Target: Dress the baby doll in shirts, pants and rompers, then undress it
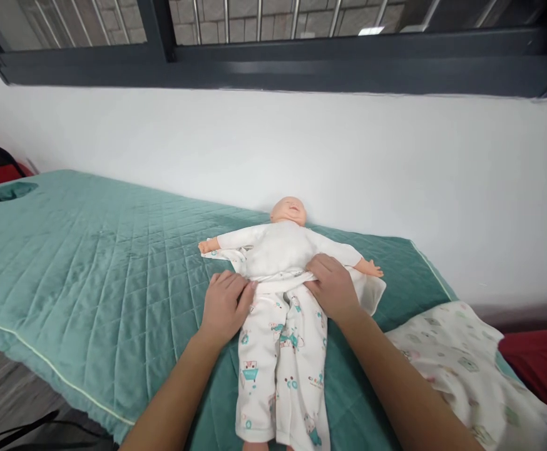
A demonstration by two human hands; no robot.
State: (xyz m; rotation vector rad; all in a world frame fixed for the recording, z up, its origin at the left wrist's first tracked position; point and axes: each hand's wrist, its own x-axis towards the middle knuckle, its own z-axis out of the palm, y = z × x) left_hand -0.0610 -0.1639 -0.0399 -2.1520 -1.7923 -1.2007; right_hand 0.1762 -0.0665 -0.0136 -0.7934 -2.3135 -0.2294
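Observation:
A baby doll (288,212) lies on its back on a green quilted bed cover (114,269), its head toward the wall and arms spread. It wears a white top (283,247) and white printed pants (257,363). My left hand (226,304) is closed on the pants' waistband at the doll's hip on the left. On the other side, my right hand (333,287) grips the waistband near the belly. White printed cloth (370,291) shows from under the doll on both sides.
A crumpled printed cloth (456,363) lies at the bed's right end, beside something red (541,363). Behind the bed rises a white wall (161,144) below a dark window frame (301,62). The cover has a hole (11,191) at the far left.

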